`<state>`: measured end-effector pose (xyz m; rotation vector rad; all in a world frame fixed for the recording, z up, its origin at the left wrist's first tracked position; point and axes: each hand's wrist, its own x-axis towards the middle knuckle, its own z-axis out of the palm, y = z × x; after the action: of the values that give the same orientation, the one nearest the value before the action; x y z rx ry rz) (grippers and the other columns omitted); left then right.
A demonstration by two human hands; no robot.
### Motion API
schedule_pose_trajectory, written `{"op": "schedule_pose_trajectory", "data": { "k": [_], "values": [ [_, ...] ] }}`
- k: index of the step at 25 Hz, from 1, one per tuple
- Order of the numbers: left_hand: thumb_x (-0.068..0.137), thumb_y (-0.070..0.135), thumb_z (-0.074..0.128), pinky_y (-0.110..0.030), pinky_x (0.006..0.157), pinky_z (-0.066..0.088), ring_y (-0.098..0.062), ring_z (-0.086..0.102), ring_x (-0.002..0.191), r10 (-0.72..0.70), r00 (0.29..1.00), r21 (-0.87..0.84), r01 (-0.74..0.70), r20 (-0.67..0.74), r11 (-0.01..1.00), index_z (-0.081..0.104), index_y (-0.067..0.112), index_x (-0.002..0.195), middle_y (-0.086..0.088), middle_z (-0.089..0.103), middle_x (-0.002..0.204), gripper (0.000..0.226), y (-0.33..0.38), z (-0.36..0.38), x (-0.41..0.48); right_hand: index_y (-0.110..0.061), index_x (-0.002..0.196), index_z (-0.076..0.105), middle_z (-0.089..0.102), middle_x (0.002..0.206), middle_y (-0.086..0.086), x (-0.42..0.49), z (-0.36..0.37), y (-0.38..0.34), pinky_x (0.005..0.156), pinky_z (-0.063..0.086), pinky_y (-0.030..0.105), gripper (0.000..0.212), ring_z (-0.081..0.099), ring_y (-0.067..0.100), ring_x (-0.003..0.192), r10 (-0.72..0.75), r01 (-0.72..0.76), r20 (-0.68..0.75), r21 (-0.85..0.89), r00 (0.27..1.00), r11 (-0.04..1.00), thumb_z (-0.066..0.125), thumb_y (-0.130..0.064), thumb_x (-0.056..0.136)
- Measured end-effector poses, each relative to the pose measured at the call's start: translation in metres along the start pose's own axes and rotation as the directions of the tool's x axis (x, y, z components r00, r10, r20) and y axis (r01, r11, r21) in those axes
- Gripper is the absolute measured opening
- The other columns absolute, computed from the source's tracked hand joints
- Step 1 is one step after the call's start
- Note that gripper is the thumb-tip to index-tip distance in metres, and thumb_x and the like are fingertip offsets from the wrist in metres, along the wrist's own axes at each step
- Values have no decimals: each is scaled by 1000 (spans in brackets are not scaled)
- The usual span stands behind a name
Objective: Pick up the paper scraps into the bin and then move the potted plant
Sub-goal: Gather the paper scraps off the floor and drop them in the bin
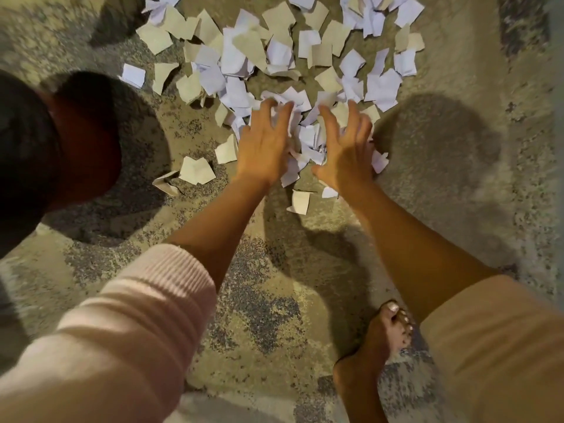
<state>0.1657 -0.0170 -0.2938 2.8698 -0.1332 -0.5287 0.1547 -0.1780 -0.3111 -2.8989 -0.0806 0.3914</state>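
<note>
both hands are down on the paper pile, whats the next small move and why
Probably draw the left hand and right hand toward each other and curl the fingers round the bunch of paper scraps between them. Both hands rest spread on the heap with fingers splayed, nothing lifted yet, and the scraps are already heaped in that gap.

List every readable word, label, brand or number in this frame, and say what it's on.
None can be read.
The paper scraps show only blank faces, though the frame is somewhat motion-blurred.
The dark container on the left shows no label.
</note>
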Motion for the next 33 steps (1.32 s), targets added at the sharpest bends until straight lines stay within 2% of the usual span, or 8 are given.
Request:
{"op": "schedule_pose_trajectory", "data": {
  "k": [2,5,8,12,14,18,28,33],
  "values": [
    [78,31,72,-59,101,35,-41,18,143,-37,989,128,18,145,992,9,26,154,-13,4,161,99,-3,-6,17,-37,148,15,12,157,19,13,4,0,95,47,52,103,24,41,137,9,-2,81,-80,997,997,77,-40,67],
    [73,46,77,-69,109,21,-45,-9,146,-116,926,130,74,359,989,-10,36,153,-7,-24,160,118,-7,-12,36,-44,147,11,3,159,17,30,4,0,97,44,51,117,20,43,138,75,-68,203,-42,976,997,86,-42,57],
    [72,42,78,-63,106,34,-49,8,141,-92,886,96,54,454,994,1,40,152,-13,-12,160,111,-12,-9,42,-43,143,25,4,158,17,40,1,0,96,45,48,101,23,41,135,-1,3,283,-7,959,1000,84,-32,62],
    [73,34,75,-48,101,44,-41,27,132,-58,920,-1,63,387,998,37,32,141,-16,19,149,78,-9,9,31,-24,126,53,19,150,21,38,2,-2,101,43,42,51,34,40,127,-100,106,252,-10,962,994,63,-8,78],
    [81,20,66,-44,94,48,-40,42,123,-72,951,-69,97,300,993,49,23,134,-17,27,143,56,-4,18,22,-16,117,59,31,141,22,32,4,-2,97,43,41,39,42,39,118,-105,110,217,-8,970,994,49,-1,83],
    [85,5,58,-39,86,52,-37,62,99,-96,980,-210,132,173,969,64,13,120,-14,42,130,36,-5,28,6,-13,104,66,40,132,22,18,1,-2,85,48,43,34,47,40,107,-36,19,154,112,987,994,44,6,85],
    [85,1,59,-38,102,46,-35,59,113,-292,953,-431,298,81,852,67,13,118,-14,45,137,35,-20,-22,-51,-9,100,69,42,132,23,-10,-43,-26,90,51,41,24,49,40,115,83,-96,64,244,995,965,55,5,86],
    [85,-1,55,-39,91,48,-34,58,108,-357,931,-474,349,76,809,67,13,117,-13,49,125,37,-31,-71,-86,-10,105,68,40,133,19,-28,-85,-63,89,52,40,29,46,38,121,110,-130,85,275,990,953,56,7,85]
  ]
}}
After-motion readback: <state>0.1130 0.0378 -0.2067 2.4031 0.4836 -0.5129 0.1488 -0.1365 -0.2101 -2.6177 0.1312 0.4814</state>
